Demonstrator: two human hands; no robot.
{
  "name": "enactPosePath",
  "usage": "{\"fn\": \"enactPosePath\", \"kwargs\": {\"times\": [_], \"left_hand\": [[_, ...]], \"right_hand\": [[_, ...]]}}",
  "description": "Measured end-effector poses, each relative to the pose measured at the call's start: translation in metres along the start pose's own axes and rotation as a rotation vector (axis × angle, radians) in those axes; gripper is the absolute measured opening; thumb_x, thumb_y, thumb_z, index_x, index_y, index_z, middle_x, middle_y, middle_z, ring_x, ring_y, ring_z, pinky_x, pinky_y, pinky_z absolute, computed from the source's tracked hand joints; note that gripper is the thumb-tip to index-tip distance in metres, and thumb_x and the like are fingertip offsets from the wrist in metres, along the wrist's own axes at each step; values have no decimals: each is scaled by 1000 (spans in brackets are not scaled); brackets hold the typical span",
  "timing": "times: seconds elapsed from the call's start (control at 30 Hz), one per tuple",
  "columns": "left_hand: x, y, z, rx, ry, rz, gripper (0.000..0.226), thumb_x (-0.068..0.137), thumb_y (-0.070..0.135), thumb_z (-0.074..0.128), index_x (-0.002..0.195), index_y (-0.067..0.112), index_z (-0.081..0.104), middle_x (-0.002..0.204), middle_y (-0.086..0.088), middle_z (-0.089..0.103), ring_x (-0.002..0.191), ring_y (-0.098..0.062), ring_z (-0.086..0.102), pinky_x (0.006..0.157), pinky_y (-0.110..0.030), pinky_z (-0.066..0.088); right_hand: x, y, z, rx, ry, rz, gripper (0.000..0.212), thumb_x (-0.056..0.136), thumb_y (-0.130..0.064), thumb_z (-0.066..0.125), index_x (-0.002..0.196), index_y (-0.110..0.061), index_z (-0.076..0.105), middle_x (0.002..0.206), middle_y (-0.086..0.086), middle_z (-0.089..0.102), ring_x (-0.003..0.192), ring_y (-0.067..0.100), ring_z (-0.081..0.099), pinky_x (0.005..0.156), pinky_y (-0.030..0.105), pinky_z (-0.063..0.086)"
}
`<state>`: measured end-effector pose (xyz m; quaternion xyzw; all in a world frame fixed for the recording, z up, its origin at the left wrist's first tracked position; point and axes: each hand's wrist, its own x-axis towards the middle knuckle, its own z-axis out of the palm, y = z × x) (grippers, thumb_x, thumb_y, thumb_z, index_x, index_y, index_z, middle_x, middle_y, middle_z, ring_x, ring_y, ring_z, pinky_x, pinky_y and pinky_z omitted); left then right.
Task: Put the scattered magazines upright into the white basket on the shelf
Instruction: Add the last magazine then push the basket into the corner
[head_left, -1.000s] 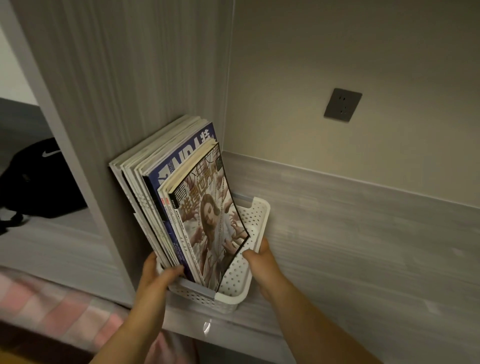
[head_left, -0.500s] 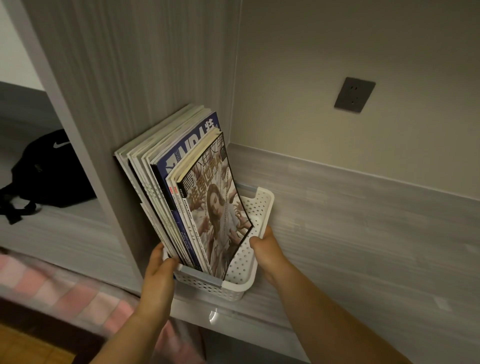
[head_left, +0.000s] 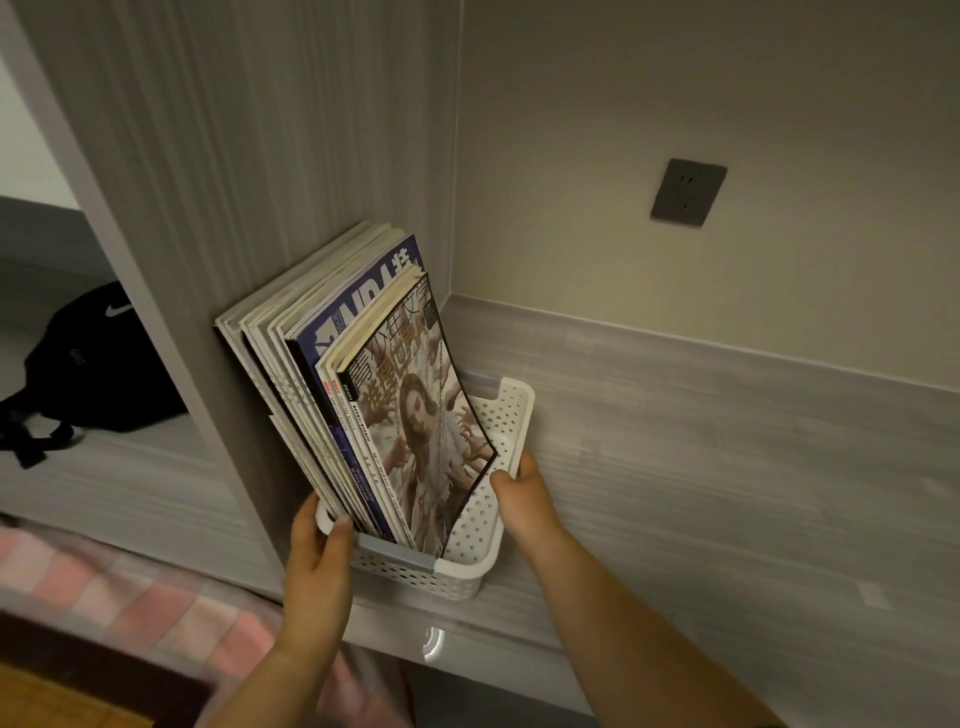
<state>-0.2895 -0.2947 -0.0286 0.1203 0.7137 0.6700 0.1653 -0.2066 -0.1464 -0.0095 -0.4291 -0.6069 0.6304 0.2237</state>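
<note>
A white perforated basket (head_left: 475, 525) stands on the grey shelf against the left partition. Several magazines (head_left: 358, 374) stand upright in it, leaning left onto the partition; the front one shows a woman on its cover (head_left: 421, 431). My left hand (head_left: 319, 551) grips the basket's near-left corner, thumb over the rim. My right hand (head_left: 524, 499) holds the basket's right wall, thumb hooked over the rim beside the front magazine's lower corner.
The grey shelf (head_left: 727, 509) stretches to the right of the basket. A dark wall socket (head_left: 687, 192) sits above it. A black bag (head_left: 88, 364) lies in the compartment left of the partition (head_left: 208, 260). A pink checked cloth (head_left: 130, 597) lies below the shelf edge.
The view has shifted slightly, so basket and hands appear a little further right. Both hands keep the same grip on the basket; the magazines stay as they were.
</note>
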Motion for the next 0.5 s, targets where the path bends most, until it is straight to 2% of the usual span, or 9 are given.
{"fn": "enactPosePath", "kwargs": {"times": [0.1, 0.13, 0.17, 0.2, 0.23, 0.3, 0.4, 0.43, 0.5], "left_hand": [[-16, -8, -4, 184, 153, 93, 35, 87, 9, 50, 121, 6, 45, 116, -14, 47, 109, -27, 44, 96, -43, 37], [-24, -8, -3, 252, 200, 148, 30, 85, 8, 52, 115, 5, 48, 110, -15, 49, 106, -30, 46, 93, -43, 39], [-33, -5, -1, 277, 199, 217, 22, 83, 5, 54, 106, 7, 53, 101, -12, 51, 99, -28, 48, 88, -36, 41], [-42, -1, 3, 289, 147, 296, 16, 82, 2, 55, 94, 12, 56, 92, -6, 54, 91, -22, 51, 82, -23, 41], [-51, 5, 11, 300, 59, 360, 21, 81, 0, 55, 83, 20, 56, 84, 2, 55, 84, -12, 52, 75, -10, 39], [-62, 21, 31, 335, -166, 398, 35, 81, 2, 56, 73, 36, 52, 80, 13, 57, 79, -4, 55, 67, -2, 39], [-63, 47, 68, 453, -472, 330, 32, 85, 13, 55, 68, 40, 50, 77, 11, 60, 74, -3, 55, 60, -3, 39], [-61, 55, 81, 475, -515, 300, 29, 85, 13, 53, 68, 36, 51, 78, 6, 61, 75, -8, 56, 59, -7, 39], [-52, 70, 103, 484, -508, 273, 18, 85, 12, 51, 73, 24, 57, 82, -3, 62, 81, -18, 57, 69, -20, 42]], "right_hand": [[-6, 3, -9, -29, -30, -3, 36, 91, -15, 46, 127, -14, 43, 118, 8, 60, 93, 17, 59, 72, 23, 49], [-10, 4, -15, -34, -39, -8, 37, 91, -18, 47, 128, -14, 42, 118, 7, 59, 92, 13, 59, 70, 17, 48], [-13, 4, -22, -50, -42, 1, 41, 91, -21, 48, 130, -13, 39, 119, 6, 57, 94, 11, 57, 72, 14, 46], [-16, 4, -30, -87, -28, 12, 45, 92, -23, 47, 133, -11, 35, 125, 8, 53, 102, 13, 54, 77, 16, 42], [-18, 3, -40, -141, -9, 18, 46, 92, -24, 47, 134, -10, 34, 131, 11, 50, 111, 18, 51, 84, 21, 39], [-21, 1, -64, -227, 41, 1, 42, 91, -21, 48, 130, -8, 41, 133, 14, 49, 118, 24, 49, 90, 25, 36], [-24, -10, -103, -306, 109, -65, 31, 89, -11, 49, 118, -4, 55, 123, 16, 58, 112, 26, 54, 86, 21, 37], [-27, -16, -117, -328, 122, -84, 29, 88, -9, 50, 116, -3, 57, 122, 16, 59, 111, 26, 54, 84, 19, 36], [-30, -30, -146, -356, 164, -136, 27, 87, -5, 51, 112, 0, 59, 119, 19, 61, 106, 27, 56, 78, 17, 36]]}}
